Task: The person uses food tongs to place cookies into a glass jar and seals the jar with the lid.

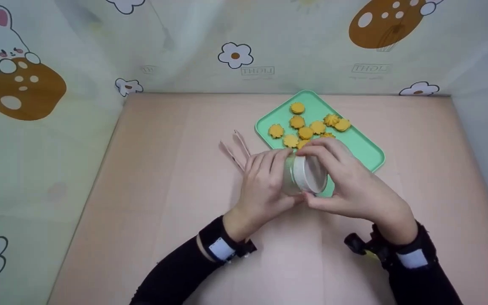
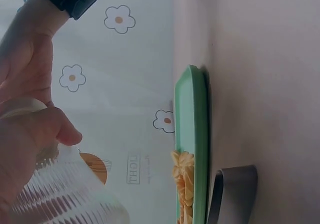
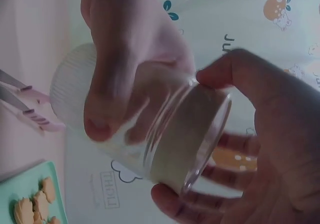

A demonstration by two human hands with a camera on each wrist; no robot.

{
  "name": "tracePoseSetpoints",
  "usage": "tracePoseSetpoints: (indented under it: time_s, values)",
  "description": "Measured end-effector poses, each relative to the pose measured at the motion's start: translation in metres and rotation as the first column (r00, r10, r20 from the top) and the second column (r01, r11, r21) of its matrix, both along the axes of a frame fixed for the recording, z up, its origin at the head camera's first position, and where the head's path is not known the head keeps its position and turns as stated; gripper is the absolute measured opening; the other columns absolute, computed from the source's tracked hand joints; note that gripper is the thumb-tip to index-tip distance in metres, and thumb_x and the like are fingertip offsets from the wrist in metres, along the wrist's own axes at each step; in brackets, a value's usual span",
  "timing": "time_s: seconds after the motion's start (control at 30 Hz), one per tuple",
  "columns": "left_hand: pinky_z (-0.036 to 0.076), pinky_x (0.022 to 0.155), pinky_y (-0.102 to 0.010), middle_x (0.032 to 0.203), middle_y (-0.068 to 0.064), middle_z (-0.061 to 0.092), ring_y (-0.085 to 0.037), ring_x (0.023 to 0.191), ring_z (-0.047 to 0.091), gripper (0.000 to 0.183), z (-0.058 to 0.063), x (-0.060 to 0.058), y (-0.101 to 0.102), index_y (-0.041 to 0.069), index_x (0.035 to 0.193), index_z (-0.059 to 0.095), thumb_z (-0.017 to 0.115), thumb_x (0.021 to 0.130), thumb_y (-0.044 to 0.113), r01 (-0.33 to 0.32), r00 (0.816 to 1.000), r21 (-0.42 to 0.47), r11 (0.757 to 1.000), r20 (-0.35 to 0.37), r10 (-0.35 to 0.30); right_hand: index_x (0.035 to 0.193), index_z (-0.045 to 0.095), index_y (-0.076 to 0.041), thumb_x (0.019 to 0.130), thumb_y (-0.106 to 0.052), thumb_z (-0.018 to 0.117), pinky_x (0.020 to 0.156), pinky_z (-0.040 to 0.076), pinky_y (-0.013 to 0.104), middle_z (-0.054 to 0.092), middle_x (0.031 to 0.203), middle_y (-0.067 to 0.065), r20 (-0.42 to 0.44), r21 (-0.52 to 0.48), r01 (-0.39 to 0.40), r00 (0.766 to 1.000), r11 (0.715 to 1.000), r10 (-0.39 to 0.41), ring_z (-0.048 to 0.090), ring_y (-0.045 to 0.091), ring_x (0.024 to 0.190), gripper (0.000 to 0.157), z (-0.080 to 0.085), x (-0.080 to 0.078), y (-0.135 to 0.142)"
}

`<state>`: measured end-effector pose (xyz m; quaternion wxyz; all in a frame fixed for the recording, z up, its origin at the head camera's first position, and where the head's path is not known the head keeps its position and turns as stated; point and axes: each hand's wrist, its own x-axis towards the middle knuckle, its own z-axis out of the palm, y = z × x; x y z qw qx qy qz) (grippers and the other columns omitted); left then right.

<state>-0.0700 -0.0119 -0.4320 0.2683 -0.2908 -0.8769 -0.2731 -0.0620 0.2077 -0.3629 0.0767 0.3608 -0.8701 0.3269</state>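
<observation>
Both hands were raised above the surface (image 1: 163, 199), closed around one clear ribbed jar (image 3: 75, 91). The left hand (image 1: 263, 178) had its fingers and thumb wrapped around the jar's body, while the right hand (image 1: 350, 186) was curved around the lid (image 3: 187, 134), thumb on one side of the rim and fingertips on the other. The jar was tipped on its side, its lidded end toward the right hand, and in the head view it overlapped the near part of a green tray (image 1: 364, 154). Yellow-brown biscuits (image 1: 298, 122), some scalloped, lay grouped on the tray, a few partly hidden by the right hand. Pink-tipped metal tongs (image 1: 232, 156) lay on the surface left of the tray, partly behind the left hand. A printed cloth (image 1: 184, 46) stood behind.
</observation>
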Motion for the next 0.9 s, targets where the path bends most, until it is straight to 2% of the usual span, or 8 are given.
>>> tracePoseSetpoints:
  time_s: [0.17,0.33,0.5,0.6,0.67,0.73,0.83,0.9]
  values:
    - [0.052,0.103,-0.042,0.131,-0.009,0.071,-0.024,0.123,0.066,0.092,0.001,0.000,-0.003,0.003,0.140,0.062,0.099,0.070,0.048,0.059,0.995,0.019,0.998,0.084,-0.061,0.143,0.062,-0.014,0.081,-0.011,0.084,0.111,0.049,0.035,0.052,0.153,0.009,-0.031,0.010,-0.143,0.989,0.990,0.143,0.046,0.029,0.144,0.065,0.003,-0.001,0.008]
    - [0.052,0.104,-0.042,0.133,-0.008,0.070,-0.024,0.125,0.065,0.091,0.003,-0.001,-0.005,0.006,0.141,0.061,0.100,0.070,0.045,0.111,0.977,0.054,0.992,0.176,-0.119,0.142,0.063,-0.014,0.077,0.002,0.082,0.120,0.036,0.029,0.055,0.154,0.009,-0.048,-0.020,-0.238,0.970,0.971,0.237,0.045,0.032,0.144,0.070,0.007,-0.001,0.010]
    - [0.052,0.105,-0.042,0.133,-0.005,0.070,-0.022,0.124,0.065,0.089,0.005,-0.003,-0.007,0.007,0.142,0.060,0.100,0.071,0.041,0.166,0.947,0.095,0.982,0.263,-0.186,0.142,0.065,-0.015,0.073,0.008,0.082,0.129,0.027,0.031,0.057,0.155,0.008,-0.054,-0.015,-0.280,0.959,0.960,0.279,0.044,0.034,0.146,0.075,0.009,-0.001,0.012]
    - [0.052,0.102,-0.041,0.133,-0.004,0.070,-0.021,0.123,0.066,0.090,0.004,-0.004,-0.007,0.007,0.143,0.059,0.101,0.070,0.042,0.178,0.940,0.101,0.979,0.277,-0.199,0.147,0.062,-0.014,0.078,0.002,0.084,0.128,0.029,0.029,0.054,0.158,0.010,-0.033,-0.028,-0.280,0.960,0.960,0.279,0.044,0.033,0.147,0.074,0.011,0.001,0.012]
    - [0.053,0.101,-0.040,0.130,-0.005,0.070,-0.021,0.121,0.066,0.092,0.002,-0.004,-0.006,0.007,0.142,0.060,0.101,0.071,0.048,0.164,0.953,0.078,0.983,0.246,-0.178,0.151,0.058,-0.014,0.084,-0.008,0.087,0.125,0.034,0.027,0.050,0.160,0.011,-0.020,-0.042,-0.244,0.970,0.969,0.243,0.044,0.031,0.148,0.074,0.011,0.002,0.010]
    - [0.053,0.100,-0.040,0.128,-0.006,0.071,-0.022,0.120,0.067,0.093,0.001,-0.004,-0.005,0.005,0.140,0.061,0.099,0.072,0.056,0.129,0.975,0.044,0.991,0.180,-0.134,0.155,0.055,-0.013,0.087,-0.021,0.091,0.122,0.040,0.029,0.048,0.162,0.011,-0.017,-0.055,-0.158,0.987,0.986,0.158,0.045,0.029,0.149,0.078,0.011,0.004,0.008]
    - [0.054,0.100,-0.041,0.125,-0.009,0.072,-0.025,0.117,0.068,0.087,0.000,-0.003,-0.003,0.003,0.137,0.064,0.095,0.076,0.056,0.045,0.998,-0.008,0.999,0.048,-0.045,0.156,0.054,-0.011,0.093,-0.032,0.089,0.112,0.051,0.037,0.050,0.158,0.008,0.004,-0.068,0.041,0.999,0.997,-0.041,0.051,0.026,0.144,0.074,0.011,0.008,0.002]
    - [0.055,0.099,-0.042,0.125,-0.010,0.072,-0.027,0.115,0.068,0.081,0.000,-0.002,-0.002,0.002,0.135,0.065,0.092,0.079,0.054,-0.011,1.000,-0.026,1.000,-0.024,0.010,0.154,0.055,-0.008,0.102,-0.033,0.080,0.102,0.057,0.044,0.055,0.154,0.007,0.044,-0.070,0.173,0.984,0.982,-0.170,0.056,0.024,0.138,0.062,0.009,0.010,-0.003]
